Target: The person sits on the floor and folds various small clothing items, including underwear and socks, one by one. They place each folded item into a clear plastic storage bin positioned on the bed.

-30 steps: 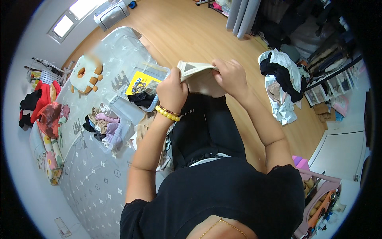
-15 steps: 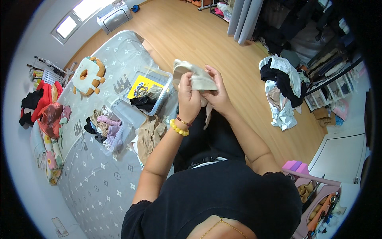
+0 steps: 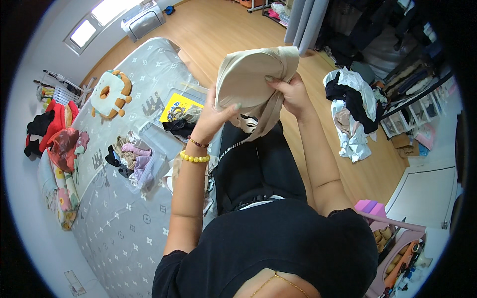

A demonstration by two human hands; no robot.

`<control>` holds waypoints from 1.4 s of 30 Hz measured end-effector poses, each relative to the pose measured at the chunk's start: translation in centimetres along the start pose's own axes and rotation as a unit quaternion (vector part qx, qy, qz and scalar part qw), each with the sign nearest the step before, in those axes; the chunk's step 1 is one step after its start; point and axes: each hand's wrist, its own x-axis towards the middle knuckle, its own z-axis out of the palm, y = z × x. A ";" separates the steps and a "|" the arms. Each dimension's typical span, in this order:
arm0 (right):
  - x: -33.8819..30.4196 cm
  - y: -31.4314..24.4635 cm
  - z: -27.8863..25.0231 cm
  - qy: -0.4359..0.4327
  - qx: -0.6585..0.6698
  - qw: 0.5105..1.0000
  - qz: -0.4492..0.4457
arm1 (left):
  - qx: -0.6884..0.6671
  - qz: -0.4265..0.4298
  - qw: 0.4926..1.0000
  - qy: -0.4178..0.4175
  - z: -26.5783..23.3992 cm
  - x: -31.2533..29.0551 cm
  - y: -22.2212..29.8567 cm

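Observation:
A beige bra (image 3: 248,79) with smooth moulded cups and wide straps is held up in front of me, over my lap. My left hand (image 3: 217,115) grips its left edge, thumb on the near side. My right hand (image 3: 294,95) pinches the right edge, its thumb pressed on the cup near a strap. One strap dangles below between the hands. Left of my left wrist is a clear plastic box (image 3: 198,92) holding a yellow packet (image 3: 180,107) and black fabric (image 3: 180,128). Beside it, another clear box (image 3: 160,171) holds lilac, beige and black garments.
The boxes stand on a bed with a grey patterned sheet (image 3: 124,233). A toast-shaped cushion (image 3: 112,94) lies farther back. Loose clothes partly hidden by my left forearm lie beside me. On the wooden floor at right is a white and black clothes pile (image 3: 350,114).
The folded beige bra has been opened out and raised, its cup now facing me. My hands have moved apart, the left leftward and the right to the right.

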 end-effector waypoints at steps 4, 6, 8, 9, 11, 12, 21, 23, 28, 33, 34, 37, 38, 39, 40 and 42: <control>2.1 -0.3 -0.1 -0.032 0.134 0.990 -0.009 | -0.129 -0.105 0.975 -0.150 0.0 -1.0 -3.7; 2.7 -0.5 0.5 -0.029 0.193 0.981 -0.015 | -0.116 -0.110 0.976 -0.146 0.7 -1.0 -5.0; 3.1 -0.1 0.8 -0.024 0.208 0.978 -0.019 | -0.042 -0.126 0.976 -0.173 2.1 -1.0 -4.4; 3.2 0.2 0.9 -0.021 0.216 0.976 -0.021 | -0.041 -0.110 0.978 -0.173 2.8 -1.1 -4.6; 3.5 0.8 1.4 -0.024 0.227 0.973 -0.033 | -0.034 -0.078 0.982 -0.168 4.0 -1.3 -4.7; 3.6 1.0 1.5 -0.026 0.233 0.971 -0.039 | -0.088 -0.114 0.979 -0.148 4.5 -1.4 -5.9; 1.7 2.7 0.0 -0.093 0.055 0.985 -0.132 | -0.493 -0.277 0.825 -0.013 4.8 -1.7 -3.9; 0.7 2.8 -0.4 -0.110 -0.081 0.977 -0.162 | -0.537 -0.163 0.828 -0.008 4.6 -2.2 -2.7; -1.5 2.4 0.1 -0.118 -0.037 0.988 -0.092 | -0.653 -0.088 0.751 -0.054 3.4 -3.5 -0.6; -3.3 2.9 0.6 -0.188 -0.172 0.957 -0.138 | -0.525 -0.150 0.838 0.013 2.8 -4.1 -1.4; -3.8 2.9 0.6 -0.204 -0.195 0.950 -0.135 | -0.533 -0.159 0.831 0.019 2.9 -3.8 -1.5; -4.1 0.7 1.2 -0.245 -0.264 0.931 -0.059 | -0.425 -0.140 0.890 0.092 1.7 -4.0 -2.3; -3.7 0.2 0.5 -0.295 -0.290 0.909 -0.052 | -0.407 -0.132 0.897 0.111 1.7 -3.9 -1.6; -3.5 -0.2 0.4 -0.297 -0.248 0.922 0.005 | -0.345 -0.100 0.923 0.139 1.7 -4.0 -2.0; -3.3 -0.4 0.6 -0.301 -0.204 0.930 0.060 | -0.279 -0.067 0.943 0.168 1.5 -3.9 -2.9; -2.6 -0.5 2.4 -0.271 -0.133 0.937 0.177 | -0.119 -0.007 0.966 0.232 1.1 -3.8 -4.9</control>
